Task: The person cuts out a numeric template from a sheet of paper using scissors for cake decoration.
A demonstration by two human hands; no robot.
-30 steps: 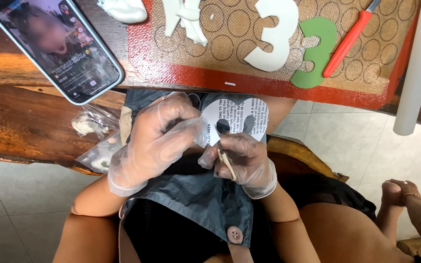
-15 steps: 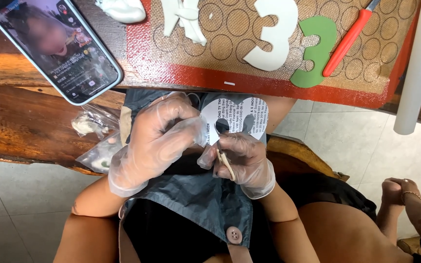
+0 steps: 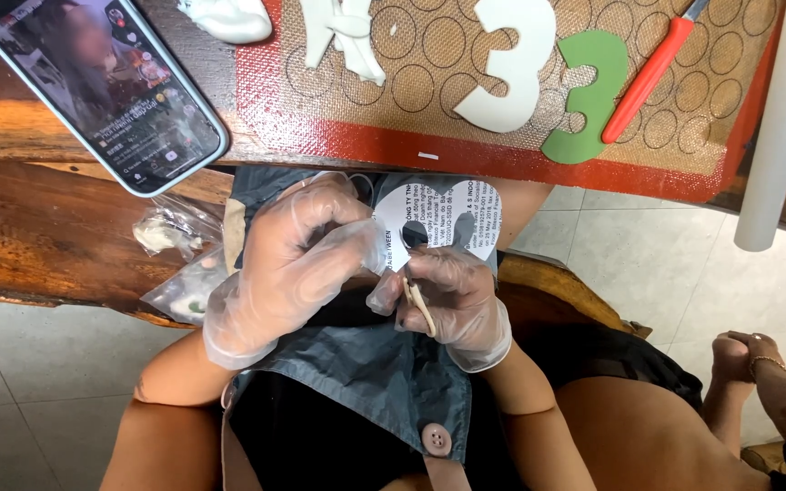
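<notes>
Both my hands wear clear plastic gloves and meet over my lap, just below the table's edge. My left hand [image 3: 288,268] pinches the edge of a white printed paper cut-out shaped like a digit [image 3: 452,214]. My right hand [image 3: 452,305] grips the same cut-out from below and also holds a thin pale stick [image 3: 418,305] between its fingers. The cut-out lies over my grey apron [image 3: 366,382].
A red-edged baking mat [image 3: 502,150] on the wooden table [image 3: 38,227] carries a white digit [image 3: 502,64], a green digit [image 3: 593,100], a red-handled knife [image 3: 652,73] and white pieces. A phone [image 3: 93,82] lies at the left. Small plastic bags [image 3: 170,241] sit near the edge. Another person's foot [image 3: 743,350] is at right.
The two hands and the paper cut-out have shifted only slightly; the grip is the same.
</notes>
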